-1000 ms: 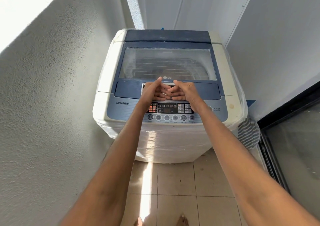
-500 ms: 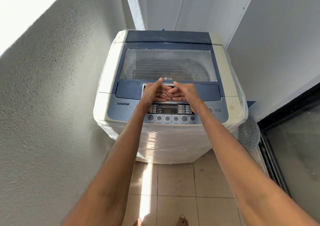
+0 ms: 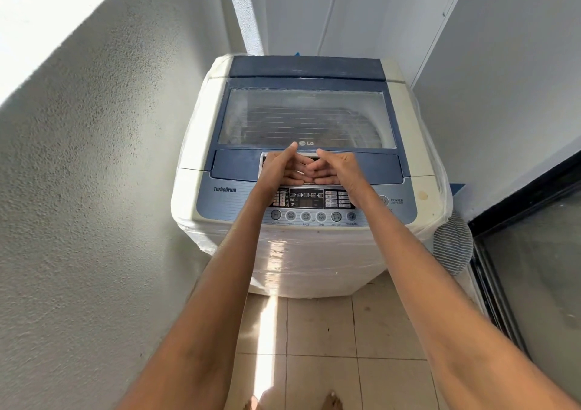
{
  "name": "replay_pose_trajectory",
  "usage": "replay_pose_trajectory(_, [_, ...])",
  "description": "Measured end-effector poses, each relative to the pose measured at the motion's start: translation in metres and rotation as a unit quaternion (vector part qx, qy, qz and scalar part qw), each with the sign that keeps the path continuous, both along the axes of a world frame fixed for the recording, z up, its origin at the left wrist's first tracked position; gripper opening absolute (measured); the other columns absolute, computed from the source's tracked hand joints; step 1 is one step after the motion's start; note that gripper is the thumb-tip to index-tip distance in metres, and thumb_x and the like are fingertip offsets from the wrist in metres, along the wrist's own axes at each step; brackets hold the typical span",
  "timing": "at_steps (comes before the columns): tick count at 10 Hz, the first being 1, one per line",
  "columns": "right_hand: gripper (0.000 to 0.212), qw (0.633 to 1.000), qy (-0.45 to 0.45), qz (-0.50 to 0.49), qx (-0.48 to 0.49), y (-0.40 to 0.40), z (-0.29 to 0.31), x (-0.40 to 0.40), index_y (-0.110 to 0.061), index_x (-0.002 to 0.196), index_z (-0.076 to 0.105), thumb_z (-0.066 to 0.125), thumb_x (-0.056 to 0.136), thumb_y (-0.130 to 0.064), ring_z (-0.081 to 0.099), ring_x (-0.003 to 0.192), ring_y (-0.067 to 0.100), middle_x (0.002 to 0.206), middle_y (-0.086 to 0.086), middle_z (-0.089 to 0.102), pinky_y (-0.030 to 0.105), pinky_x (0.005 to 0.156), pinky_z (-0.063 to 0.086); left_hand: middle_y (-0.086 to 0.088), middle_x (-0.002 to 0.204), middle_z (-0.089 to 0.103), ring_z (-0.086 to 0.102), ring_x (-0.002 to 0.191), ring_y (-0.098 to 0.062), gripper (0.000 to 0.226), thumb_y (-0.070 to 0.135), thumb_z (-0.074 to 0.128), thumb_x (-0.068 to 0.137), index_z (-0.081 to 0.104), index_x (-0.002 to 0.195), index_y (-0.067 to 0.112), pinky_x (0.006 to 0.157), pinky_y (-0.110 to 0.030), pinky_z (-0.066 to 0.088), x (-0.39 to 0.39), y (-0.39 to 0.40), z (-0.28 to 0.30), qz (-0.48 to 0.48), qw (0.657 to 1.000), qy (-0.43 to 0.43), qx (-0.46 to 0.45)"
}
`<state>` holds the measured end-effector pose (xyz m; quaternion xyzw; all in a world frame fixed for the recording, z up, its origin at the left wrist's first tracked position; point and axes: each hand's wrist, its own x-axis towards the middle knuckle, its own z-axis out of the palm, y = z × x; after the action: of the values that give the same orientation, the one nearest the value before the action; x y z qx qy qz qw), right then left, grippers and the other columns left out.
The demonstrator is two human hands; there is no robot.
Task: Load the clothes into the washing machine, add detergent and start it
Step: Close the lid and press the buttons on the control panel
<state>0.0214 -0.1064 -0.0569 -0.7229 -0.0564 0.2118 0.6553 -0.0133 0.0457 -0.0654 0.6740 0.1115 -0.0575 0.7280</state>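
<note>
A white and blue top-loading washing machine (image 3: 195,189) stands in a narrow corner, wrapped in clear film. Its lid (image 3: 308,117) with a see-through window is down. Both my hands are at the silver lid handle (image 3: 310,157) at the lid's front edge. My left hand (image 3: 283,170) and my right hand (image 3: 338,170) curl their fingers into the handle recess, fingertips meeting, thumbs lying on the lid. The control panel (image 3: 306,202) with its row of round buttons sits just below my wrists. No clothes or detergent are in view.
A rough plaster wall (image 3: 94,189) runs close along the left and a smooth white wall (image 3: 503,95) along the right. A dark-framed glass door (image 3: 540,283) is at the right, with a striped cloth (image 3: 452,243) beside the machine. My bare toes (image 3: 333,400) stand on beige floor tiles (image 3: 320,331).
</note>
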Motion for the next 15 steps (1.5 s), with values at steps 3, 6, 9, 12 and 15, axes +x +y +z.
replay_pose_trajectory(3, [0.034, 1.000, -0.009, -0.002, 0.001, 0.0019, -0.0026, -0.0002, -0.002, 0.080, 0.072, 0.050, 0.096, -0.022, 0.070, 0.079, 0.021, 0.087, 0.012, 0.072, 0.030, 0.079, 0.058, -0.010, 0.073, 0.072, 0.071, 0.069, -0.021, 0.050, 0.041, 0.038, 0.100, 0.073, 0.085, 0.008, 0.061, -0.024, 0.056, -0.0009, 0.0000, 0.0003, -0.001, 1.000, -0.003, 0.006])
replay_pose_trajectory(6, [0.034, 1.000, -0.016, -0.003, -0.001, 0.0026, -0.0016, -0.0016, -0.004, 0.078, 0.073, 0.049, 0.096, -0.021, 0.070, 0.078, 0.019, 0.085, 0.010, 0.072, 0.028, 0.078, 0.058, -0.008, 0.071, 0.073, 0.072, 0.068, -0.020, 0.050, 0.040, 0.038, 0.100, 0.073, 0.086, 0.007, 0.059, -0.023, 0.057, -0.0011, 0.0010, 0.0001, -0.005, 1.000, -0.010, 0.000])
replay_pose_trajectory(9, [0.034, 1.000, -0.012, -0.002, 0.002, 0.0027, -0.0015, -0.0013, -0.006, 0.075, 0.073, 0.050, 0.096, -0.021, 0.071, 0.076, 0.017, 0.080, 0.007, 0.073, 0.026, 0.074, 0.058, -0.010, 0.072, 0.073, 0.072, 0.069, -0.021, 0.050, 0.041, 0.038, 0.100, 0.073, 0.086, 0.007, 0.060, -0.025, 0.057, -0.0013, 0.0006, 0.0004, -0.005, 1.000, -0.007, 0.004])
replay_pose_trajectory(12, [0.034, 1.000, -0.018, 0.001, 0.002, 0.0020, -0.0001, -0.0021, -0.004, 0.077, 0.073, 0.050, 0.096, -0.021, 0.071, 0.076, 0.017, 0.080, 0.006, 0.073, 0.025, 0.073, 0.058, -0.009, 0.071, 0.073, 0.071, 0.067, -0.019, 0.050, 0.040, 0.038, 0.100, 0.073, 0.084, 0.009, 0.057, -0.022, 0.056, -0.0026, 0.0000, 0.0027, -0.005, 1.000, -0.008, 0.004])
replay_pose_trajectory(15, [0.034, 1.000, -0.018, 0.001, -0.002, 0.0024, 0.0009, -0.0024, -0.005, 0.076, 0.073, 0.050, 0.096, -0.020, 0.071, 0.071, 0.012, 0.076, 0.002, 0.073, 0.021, 0.068, 0.057, -0.009, 0.072, 0.073, 0.071, 0.068, -0.019, 0.050, 0.040, 0.038, 0.100, 0.073, 0.085, 0.008, 0.058, -0.022, 0.056, -0.0032, -0.0006, 0.0036, -0.004, 1.000, -0.008, 0.010])
